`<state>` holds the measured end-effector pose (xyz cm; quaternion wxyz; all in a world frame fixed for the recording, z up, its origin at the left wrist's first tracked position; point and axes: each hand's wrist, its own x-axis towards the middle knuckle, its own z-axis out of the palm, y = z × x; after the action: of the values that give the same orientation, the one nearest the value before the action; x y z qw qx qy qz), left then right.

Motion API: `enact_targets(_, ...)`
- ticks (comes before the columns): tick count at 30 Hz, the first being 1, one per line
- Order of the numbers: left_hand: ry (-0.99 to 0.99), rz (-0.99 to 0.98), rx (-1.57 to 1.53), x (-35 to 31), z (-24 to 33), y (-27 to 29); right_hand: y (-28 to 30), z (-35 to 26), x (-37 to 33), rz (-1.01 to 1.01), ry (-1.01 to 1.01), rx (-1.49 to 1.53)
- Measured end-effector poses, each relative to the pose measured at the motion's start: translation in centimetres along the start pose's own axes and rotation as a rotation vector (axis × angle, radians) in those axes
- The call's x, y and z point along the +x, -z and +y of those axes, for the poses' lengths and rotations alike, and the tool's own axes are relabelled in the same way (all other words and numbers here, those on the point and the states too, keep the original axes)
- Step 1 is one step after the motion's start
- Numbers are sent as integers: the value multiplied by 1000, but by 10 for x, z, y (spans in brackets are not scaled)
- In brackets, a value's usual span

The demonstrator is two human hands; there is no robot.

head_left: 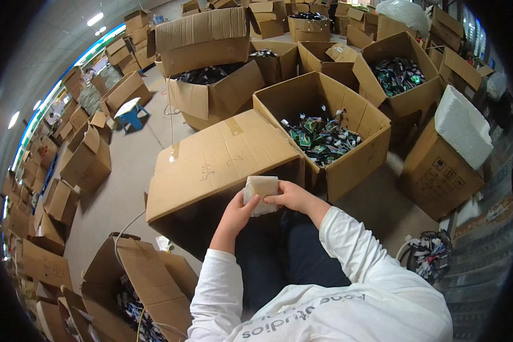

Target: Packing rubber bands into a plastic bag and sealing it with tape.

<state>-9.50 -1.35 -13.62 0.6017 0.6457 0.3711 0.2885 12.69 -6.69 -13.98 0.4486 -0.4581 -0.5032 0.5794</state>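
Note:
Between my two hands is a small whitish block in a translucent wrapping, held just over the near edge of a large closed cardboard box. My left hand grips its left side with the thumb across the front. From the right, my right hand pinches it, thumb on the front face. The fingers behind the block are hidden. Beyond my right hand, an open cardboard box contains a heap of green circuit boards with wires.
At the lower left an open box holds cables. Another box of circuit boards stands at the far right. A white foam slab leans on a box at right, near a wire bundle. A blue stool is at left.

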Motion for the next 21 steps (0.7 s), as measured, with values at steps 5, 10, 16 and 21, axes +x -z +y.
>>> enact_targets(5, -15, 32, 6, -3, 0, -1, -2, 0, -2, -50, 21, 25)
enact_targets(10, 47, 38, 104, -7, 12, -5, -1, -3, -4, -94, 38, 16)
enact_targets(16, 69, 41, 51, -10, 19, -5, -6, -7, -7, -60, 21, -7)
enact_targets(21, 31, 19, -73, -8, 9, -2, -11, -9, -6, -10, 9, -42)
